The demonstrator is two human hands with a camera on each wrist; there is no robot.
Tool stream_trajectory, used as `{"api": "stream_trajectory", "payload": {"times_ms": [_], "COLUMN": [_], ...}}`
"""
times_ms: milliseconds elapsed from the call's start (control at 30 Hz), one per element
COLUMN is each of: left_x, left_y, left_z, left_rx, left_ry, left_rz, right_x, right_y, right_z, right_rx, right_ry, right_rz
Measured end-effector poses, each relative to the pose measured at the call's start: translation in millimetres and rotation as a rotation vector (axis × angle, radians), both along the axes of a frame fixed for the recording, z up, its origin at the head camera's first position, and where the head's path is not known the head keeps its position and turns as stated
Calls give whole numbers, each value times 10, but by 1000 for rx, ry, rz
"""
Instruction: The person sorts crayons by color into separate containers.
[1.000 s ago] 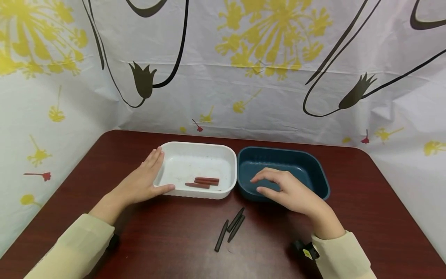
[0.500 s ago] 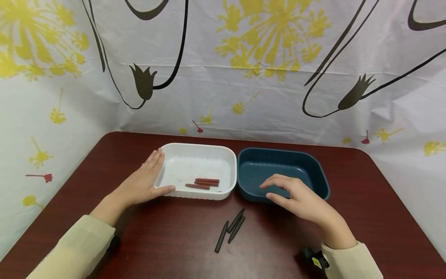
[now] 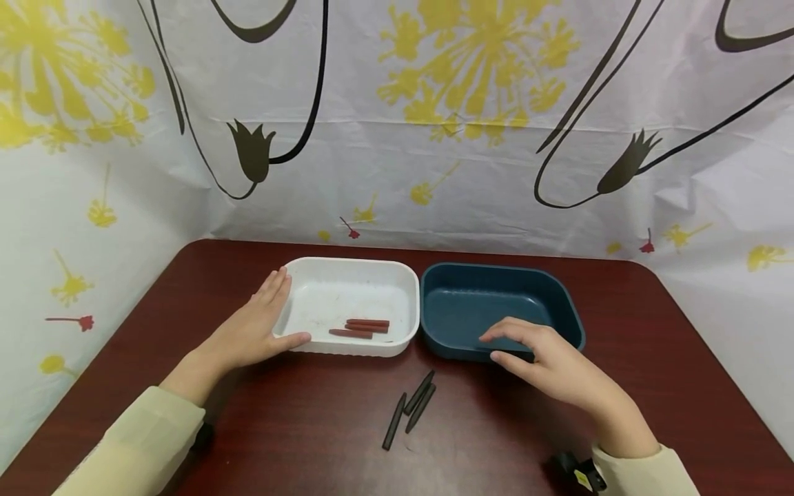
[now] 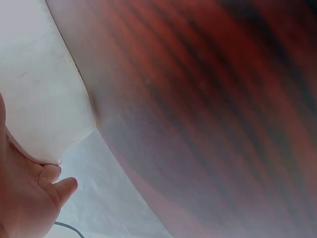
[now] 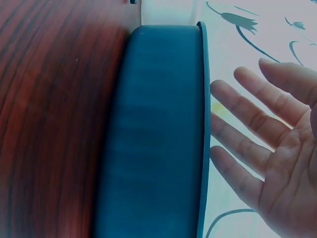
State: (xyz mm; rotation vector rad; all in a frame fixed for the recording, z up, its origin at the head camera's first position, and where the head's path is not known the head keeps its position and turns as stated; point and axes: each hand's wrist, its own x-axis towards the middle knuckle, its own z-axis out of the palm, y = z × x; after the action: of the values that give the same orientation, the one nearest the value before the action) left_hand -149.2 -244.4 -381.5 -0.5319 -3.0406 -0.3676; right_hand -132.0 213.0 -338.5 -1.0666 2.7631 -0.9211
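Observation:
My left hand (image 3: 253,329) rests against the left end of a white tray (image 3: 347,348), fingers straight along its side and thumb at the front rim. Inside that tray lie several reddish-brown crayons (image 3: 366,328) near the front. My right hand (image 3: 552,358) hovers over the front rim of a dark blue tray (image 3: 496,275), fingers relaxed and holding nothing. In the right wrist view, the right palm (image 5: 292,168) shows bare, with the fingertips just past the blue rim. Black crayons (image 3: 393,420) lie on the table in front of the two trays.
The trays stand side by side on a dark red-brown wooden table (image 3: 298,427). A white sheet (image 3: 347,89) printed with yellow and dark flowers hangs behind the table and along its sides.
My right hand has drifted right and toward me, from over the blue tray's left part to its front rim. The left hand, crayons and trays keep their places.

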Motion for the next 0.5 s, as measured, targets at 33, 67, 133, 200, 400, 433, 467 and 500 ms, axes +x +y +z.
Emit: {"api": "stream_trajectory", "payload": {"times_ms": [33,67,133,200,400,433,467,500], "left_x": [-3,-5,-8,-10,-3,-2,-1,-1], "left_y": [-1,-2,-1,0,2,1,0,-1], "left_z": [-6,-9,-12,-10,13,15,17,18], "left_rx": [-2,-5,-13,-20,-19,-20,-21,-23], "left_ry": [1,2,4,0,-4,-4,-5,-5], "left_rz": [0,0,-1,-1,1,2,2,3], "right_x": [7,15,32,46,59,58,58,57], "right_y": [21,44,98,156,314,332,349,363], "right_z": [3,8,16,23,22,19,17,16], "right_rx": [4,10,23,38,33,25,19,13], "right_ry": [1,0,-2,6,78,91,102,113], "right_rz": [-6,-14,-33,-56,-94,-95,-96,-97]}}
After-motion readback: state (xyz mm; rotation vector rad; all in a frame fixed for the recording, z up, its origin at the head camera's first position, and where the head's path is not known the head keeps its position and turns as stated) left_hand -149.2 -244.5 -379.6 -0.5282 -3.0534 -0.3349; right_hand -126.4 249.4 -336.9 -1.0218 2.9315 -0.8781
